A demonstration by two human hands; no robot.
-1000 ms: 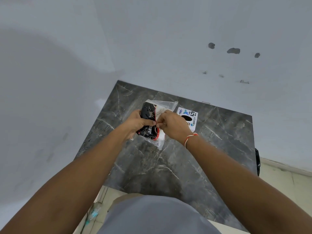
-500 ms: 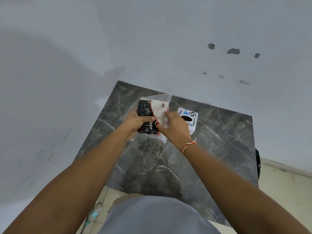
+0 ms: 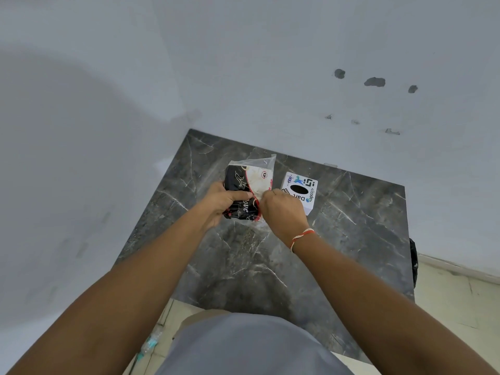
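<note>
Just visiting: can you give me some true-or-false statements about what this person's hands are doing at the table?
The left hand grips the black-and-cream packet. True.
The white stickered box lies on the floor. False: it stands on the dark marble table.
The right hand pinches the packet's right edge. True.
The red-and-white thread band is on the left wrist. False: it circles the right wrist.
</note>
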